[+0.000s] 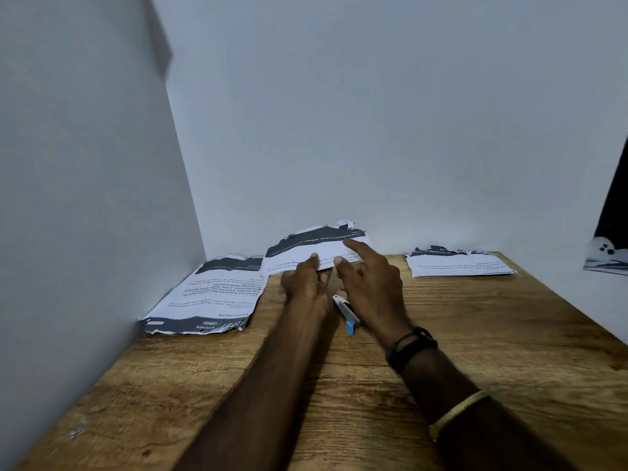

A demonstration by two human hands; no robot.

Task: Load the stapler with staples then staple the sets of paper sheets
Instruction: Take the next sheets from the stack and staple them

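A set of printed paper sheets is lifted at the back middle of the wooden table. My left hand pinches its near edge with thumb on top. My right hand hovers beside it, fingers spread, forefinger over the sheets. A small stapler with a blue end lies on the table below my right hand. A larger set of sheets lies at the left. Another set lies at the back right.
White walls close the table on the left and at the back. A dark poster hangs on the right wall. A black band and a yellow bangle are on my right forearm.
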